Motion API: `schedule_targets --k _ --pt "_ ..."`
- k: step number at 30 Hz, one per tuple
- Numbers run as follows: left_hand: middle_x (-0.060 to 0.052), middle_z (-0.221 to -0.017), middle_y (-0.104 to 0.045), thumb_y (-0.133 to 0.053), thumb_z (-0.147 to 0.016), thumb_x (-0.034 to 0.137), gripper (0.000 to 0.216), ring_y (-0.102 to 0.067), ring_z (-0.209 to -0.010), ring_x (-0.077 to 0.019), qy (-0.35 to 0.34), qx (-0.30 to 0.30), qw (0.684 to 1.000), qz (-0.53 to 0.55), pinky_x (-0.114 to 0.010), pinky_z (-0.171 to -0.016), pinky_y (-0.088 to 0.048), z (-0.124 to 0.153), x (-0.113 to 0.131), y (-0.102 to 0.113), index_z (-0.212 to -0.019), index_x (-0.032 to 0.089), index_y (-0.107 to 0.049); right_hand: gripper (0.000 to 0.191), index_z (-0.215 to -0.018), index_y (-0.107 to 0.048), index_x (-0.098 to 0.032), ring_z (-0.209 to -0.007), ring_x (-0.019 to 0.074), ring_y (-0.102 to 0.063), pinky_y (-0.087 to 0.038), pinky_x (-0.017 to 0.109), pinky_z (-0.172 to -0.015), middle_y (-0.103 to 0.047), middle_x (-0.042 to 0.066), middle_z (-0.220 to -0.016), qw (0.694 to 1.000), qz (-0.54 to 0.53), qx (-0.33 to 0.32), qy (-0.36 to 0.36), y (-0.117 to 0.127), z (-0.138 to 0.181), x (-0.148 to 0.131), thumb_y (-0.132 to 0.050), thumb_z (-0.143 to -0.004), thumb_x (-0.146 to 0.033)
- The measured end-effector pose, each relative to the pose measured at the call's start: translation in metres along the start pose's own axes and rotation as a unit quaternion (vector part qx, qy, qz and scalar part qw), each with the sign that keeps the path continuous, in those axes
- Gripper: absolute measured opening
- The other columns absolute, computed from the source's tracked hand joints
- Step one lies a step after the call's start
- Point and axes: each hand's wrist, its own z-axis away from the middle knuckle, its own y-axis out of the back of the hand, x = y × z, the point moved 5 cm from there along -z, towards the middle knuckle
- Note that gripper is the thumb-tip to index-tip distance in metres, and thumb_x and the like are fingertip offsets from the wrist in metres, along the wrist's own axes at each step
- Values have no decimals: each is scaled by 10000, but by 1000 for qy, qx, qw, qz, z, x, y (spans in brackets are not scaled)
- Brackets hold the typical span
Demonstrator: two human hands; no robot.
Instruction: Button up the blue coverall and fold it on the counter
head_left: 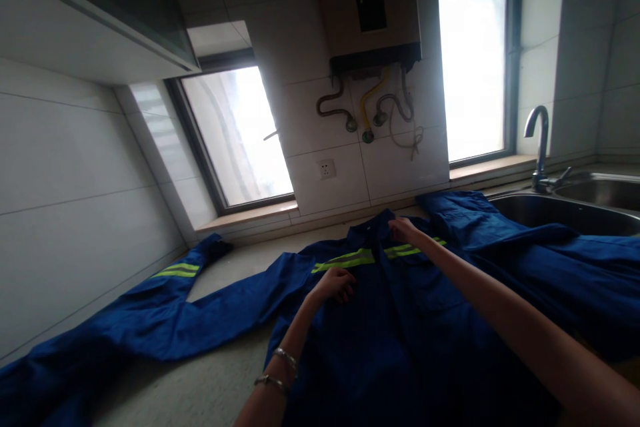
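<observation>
A blue work jacket [360, 333] with yellow-green and grey reflective stripes lies spread, front up, on the countertop. At its collar, my right hand [403, 230] is closed in a pinch on the fabric edge. My left hand [336, 283] is over the chest just below the stripe, its fingers loosely curled and slightly apart, with nothing visible in them. One long sleeve [235, 310] stretches out to the left. Further left, blue cloth with a striped band [177, 271] reaches toward the wall; whether it is the same sleeve is unclear.
More blue cloth [540, 260] is heaped at the right, against the sink [600, 210] with its faucet [540, 147]. Pale countertop [200, 387] shows at lower left. A water heater [373, 7] with pipes hangs above, between two windows. A cabinet [95, 20] overhangs the upper left.
</observation>
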Motion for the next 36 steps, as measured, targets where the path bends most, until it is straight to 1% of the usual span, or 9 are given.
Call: schedule_targets --k 6,8,10,14,18,23,29,33,36 --pt "-50 -766 -650 -444 -798 202 265 -621 -626 -151 -66 211 975 -16 -239 -499 -496 11 30 31 -990 123 -609 233 -802 -620 -141 -498 86 -431 -289 191 -486 -468 -70 -514 974 125 -32 188 26 50 -34 -559 -580 -110" --pt "-61 -865 -648 -471 -783 179 285 -626 -767 -171 -128 290 946 -71 -278 -642 -525 24 48 42 -1032 134 -600 312 -898 -650 -163 -560 111 -486 -294 205 -526 -547 -39 -589 918 260 -60 293 27 84 -42 -545 -606 -135" --pt "-82 -1026 -625 -512 -758 152 392 -598 -934 -205 -213 355 893 -175 -346 -815 -502 41 71 44 -1149 154 -553 406 -1046 -635 -208 -617 140 -541 -299 222 -550 -621 3 -694 810 424 -97 394 22 120 -43 -506 -667 -139" --pt "-50 -1459 -294 -509 -723 45 745 -276 -1322 -259 -322 315 785 -426 -441 -1051 -313 64 108 3 -1395 276 -284 433 -1111 -606 -225 -657 165 -582 -303 242 -558 -655 56 -753 639 585 -163 472 13 167 -24 -485 -717 -93" --pt "19 -1515 -140 -467 -692 -40 876 -70 -1385 -238 -356 211 708 -573 -454 -1108 -185 55 124 -52 -1426 330 -166 356 -1095 -601 -194 -649 175 -568 -307 261 -560 -641 73 -739 571 615 -167 518 9 185 -7 -497 -762 -120" --pt "-62 -1297 -512 -504 -757 62 539 -297 -1314 -238 -365 98 705 -600 -481 -1086 -184 17 142 -76 -1259 250 -453 210 -896 -629 -157 -626 156 -539 -311 277 -570 -613 61 -712 583 602 -145 526 14 193 -8 -480 -762 -91" --pt "-74 -946 -668 -541 -737 85 375 -609 -923 -229 -321 23 772 -548 -381 -957 -355 -9 171 -62 -1080 237 -547 199 -751 -587 -153 -651 132 -516 -281 254 -533 -582 43 -726 648 561 -57 513 42 197 -41 -414 -843 -114" --pt "-83 -852 -663 -577 -719 147 381 -621 -792 -250 -308 67 825 -469 -305 -719 -439 -14 180 -30 -1093 221 -567 246 -769 -602 -169 -664 119 -514 -331 237 -585 -575 34 -753 727 470 22 500 74 196 -72 -385 -887 -171" --pt "-39 -713 -642 -618 -690 176 210 -601 -678 -208 -285 119 864 -397 -267 -648 -421 -14 178 9 -894 213 -651 228 -778 -601 -167 -687 124 -517 -385 238 -662 -557 36 -763 776 370 78 505 105 195 -100 -391 -865 -154"
